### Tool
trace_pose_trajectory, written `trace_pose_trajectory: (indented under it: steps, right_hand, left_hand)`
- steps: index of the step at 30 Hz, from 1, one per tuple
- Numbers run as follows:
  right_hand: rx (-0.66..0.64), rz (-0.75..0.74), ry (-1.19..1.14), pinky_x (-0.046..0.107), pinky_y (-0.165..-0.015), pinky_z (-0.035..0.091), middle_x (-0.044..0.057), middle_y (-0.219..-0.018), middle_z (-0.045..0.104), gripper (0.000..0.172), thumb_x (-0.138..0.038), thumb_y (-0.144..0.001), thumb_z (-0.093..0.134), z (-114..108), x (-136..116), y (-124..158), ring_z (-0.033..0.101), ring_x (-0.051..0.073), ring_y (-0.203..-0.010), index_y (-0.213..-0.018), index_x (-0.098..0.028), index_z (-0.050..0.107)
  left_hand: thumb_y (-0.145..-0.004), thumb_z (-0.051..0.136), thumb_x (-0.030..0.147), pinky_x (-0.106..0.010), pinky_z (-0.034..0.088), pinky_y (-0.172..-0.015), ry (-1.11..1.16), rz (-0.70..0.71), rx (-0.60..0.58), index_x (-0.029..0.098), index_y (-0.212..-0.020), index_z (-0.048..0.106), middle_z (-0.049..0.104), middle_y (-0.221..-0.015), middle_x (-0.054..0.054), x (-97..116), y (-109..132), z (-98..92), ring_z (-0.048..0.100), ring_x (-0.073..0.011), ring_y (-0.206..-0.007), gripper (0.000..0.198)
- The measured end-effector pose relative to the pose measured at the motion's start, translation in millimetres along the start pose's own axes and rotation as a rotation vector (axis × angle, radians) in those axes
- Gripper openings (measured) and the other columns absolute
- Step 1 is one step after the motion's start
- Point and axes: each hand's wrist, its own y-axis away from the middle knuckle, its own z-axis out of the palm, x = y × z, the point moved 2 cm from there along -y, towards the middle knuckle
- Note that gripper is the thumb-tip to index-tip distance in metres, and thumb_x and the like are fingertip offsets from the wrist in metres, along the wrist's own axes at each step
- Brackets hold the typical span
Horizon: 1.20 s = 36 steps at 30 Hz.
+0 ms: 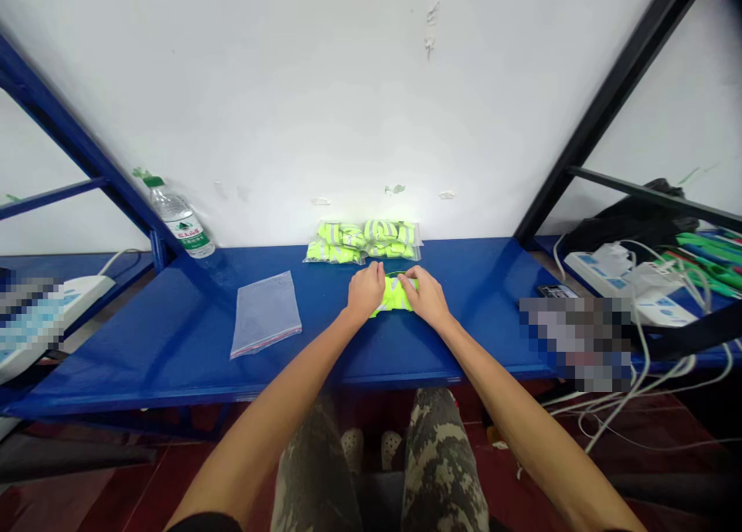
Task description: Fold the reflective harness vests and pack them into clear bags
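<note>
A neon yellow vest [395,295] with grey reflective stripes lies folded small on the blue shelf [191,339]. My left hand [366,291] presses on its left end with fingers curled over it. My right hand [426,294] holds the right end, fingers closed on the fabric. Behind them, against the white wall, sit bagged yellow vests [362,241] in clear plastic. A stack of empty clear zip bags [265,312] lies flat to the left of my hands.
A water bottle [179,223] leans at the back left by the blue frame post. White power strips [623,278] with tangled cables, green tools and a dark bag fill the right side. Another power strip [75,292] lies far left. My knees are under the shelf.
</note>
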Motion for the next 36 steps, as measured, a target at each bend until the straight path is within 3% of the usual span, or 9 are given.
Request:
trace_pose_trajectory:
  steps: [4, 7, 10, 14, 16, 21, 26, 31, 36]
  right_hand:
    - [0.083, -0.010, 0.002, 0.035, -0.090, 0.044, 0.014, -0.122, 0.061, 0.029, -0.041, -0.096, 0.047, 4, 5, -4, 0.059, 0.026, -0.109, -0.087, -0.020, 0.064]
    - [-0.029, 0.037, -0.026, 0.033, -0.084, 0.044, 0.010, -0.107, 0.070, 0.028, -0.038, -0.098, 0.044, 7, 5, -7, 0.064, 0.025, -0.099, -0.092, -0.021, 0.066]
    - [-0.086, 0.112, -0.079, 0.030, -0.076, 0.042, 0.007, -0.096, 0.074, 0.028, -0.039, -0.097, 0.044, 7, 5, -10, 0.068, 0.024, -0.090, -0.098, -0.023, 0.068]
    - [-0.079, 0.180, -0.140, 0.029, -0.075, 0.041, 0.008, -0.092, 0.075, 0.031, -0.040, -0.093, 0.049, 10, 7, -17, 0.068, 0.024, -0.089, -0.083, -0.021, 0.071]
    - [-0.067, 0.211, -0.179, 0.029, -0.074, 0.041, 0.009, -0.087, 0.075, 0.032, -0.040, -0.091, 0.051, 12, 9, -21, 0.067, 0.023, -0.084, -0.076, -0.020, 0.071]
    - [-0.037, 0.316, -0.342, 0.029, -0.065, 0.040, 0.008, -0.070, 0.072, 0.029, -0.039, -0.081, 0.058, 17, 14, -24, 0.063, 0.020, -0.070, -0.066, -0.017, 0.071]
    - [-0.002, 0.466, -0.617, 0.026, -0.055, 0.039, 0.003, -0.059, 0.066, 0.030, -0.045, -0.071, 0.064, 22, 17, -24, 0.056, 0.016, -0.058, -0.061, -0.016, 0.068]
    - [0.076, 0.632, -0.882, 0.027, -0.053, 0.044, 0.000, -0.058, 0.063, 0.028, -0.046, -0.061, 0.067, 22, 18, -23, 0.055, 0.015, -0.055, -0.064, -0.018, 0.062]
    - [0.124, 0.697, -1.049, 0.029, -0.054, 0.047, 0.001, -0.060, 0.063, 0.028, -0.046, -0.059, 0.070, 19, 14, -21, 0.058, 0.017, -0.057, -0.064, -0.020, 0.059]
  left_hand:
    - [-0.105, 0.022, 0.035, -0.029, 0.043, -0.077, -0.041, -0.003, 0.005, 0.018, -0.109, 0.060, 0.073, -0.099, -0.010, 1, 4, 1.6, 0.069, -0.0233, -0.095, 0.041]
    - [-0.104, 0.024, 0.037, -0.031, 0.044, -0.078, -0.066, -0.050, -0.050, 0.021, -0.118, 0.058, 0.074, -0.098, -0.011, 1, -1, 1.8, 0.070, -0.0251, -0.091, 0.040]
    - [-0.103, 0.027, 0.038, -0.033, 0.045, -0.081, -0.030, -0.131, -0.053, 0.022, -0.114, 0.061, 0.073, -0.102, -0.012, 0, -7, 4.0, 0.069, -0.0270, -0.097, 0.039]
    - [-0.103, 0.026, 0.042, -0.033, 0.045, -0.078, 0.022, -0.195, -0.038, 0.021, -0.104, 0.064, 0.074, -0.095, -0.012, -2, -6, 4.8, 0.070, -0.0275, -0.094, 0.044]
    - [-0.104, 0.022, 0.044, -0.033, 0.046, -0.078, 0.059, -0.114, 0.011, 0.020, -0.107, 0.063, 0.074, -0.095, -0.010, 0, 1, 1.0, 0.070, -0.0260, -0.093, 0.047]
    - [-0.100, 0.035, 0.048, -0.039, 0.041, -0.102, 0.089, 0.384, 0.012, 0.013, -0.134, 0.052, 0.064, -0.132, -0.014, 13, 28, -0.9, 0.058, -0.0267, -0.120, 0.051]
    - [-0.098, 0.037, 0.046, -0.041, 0.042, -0.101, 0.103, 0.347, 0.011, 0.012, -0.144, 0.042, 0.059, -0.137, -0.014, 19, 36, 9.6, 0.056, -0.0272, -0.121, 0.058]
    - [-0.078, 0.061, 0.066, -0.044, 0.041, -0.103, 0.119, 0.474, -0.031, 0.017, -0.151, 0.032, 0.048, -0.149, -0.014, 24, 31, 13.8, 0.050, -0.0320, -0.127, 0.092]
    - [-0.081, 0.061, 0.060, -0.045, 0.044, -0.100, 0.104, 0.468, -0.090, 0.018, -0.151, 0.032, 0.057, -0.138, -0.014, 22, 28, 19.2, 0.055, -0.0319, -0.119, 0.087]
